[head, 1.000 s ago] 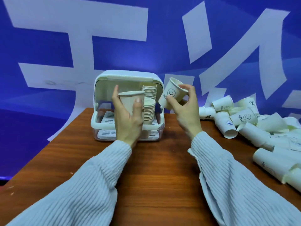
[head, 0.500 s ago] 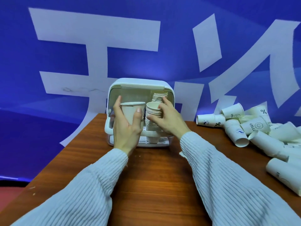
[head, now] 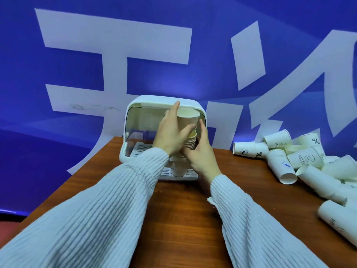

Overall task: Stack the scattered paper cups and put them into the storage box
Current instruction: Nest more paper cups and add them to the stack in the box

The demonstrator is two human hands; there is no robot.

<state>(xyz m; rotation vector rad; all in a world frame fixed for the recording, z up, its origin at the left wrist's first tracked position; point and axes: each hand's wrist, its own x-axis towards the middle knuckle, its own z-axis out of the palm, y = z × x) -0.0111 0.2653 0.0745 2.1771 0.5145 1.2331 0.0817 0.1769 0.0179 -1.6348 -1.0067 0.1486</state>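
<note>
A white storage box (head: 133,120) with its front open stands at the far edge of a brown wooden table (head: 179,219), against a blue wall with large white lettering (head: 116,55). Inside the box, on a slatted white tray, stands a stack of paper cups (head: 191,142), rims up, its long axis vertical; more cups sit lower down behind the hands, though they are too hidden to count.

The left hand (head: 170,132) grips a single paper cup (head: 187,121) with fingers and thumb curled round its wall. That cup is upright, mouth up, base down, held at the box's opening directly above the stack (whether it touches the top cup cannot be told). The right hand (head: 202,153) has its fingers wrapped round the right side of the stack, steadying it.

To the right, near the table's far right edge, lies a heap of scattered paper cups (head: 301,161), most on their sides with mouths pointing different ways; some are printed with "HELLO" or a percent sign. Bare wood lies between the box and the heap, and across the near part of the table beneath both pale ribbed sleeves (head: 96,219).
</note>
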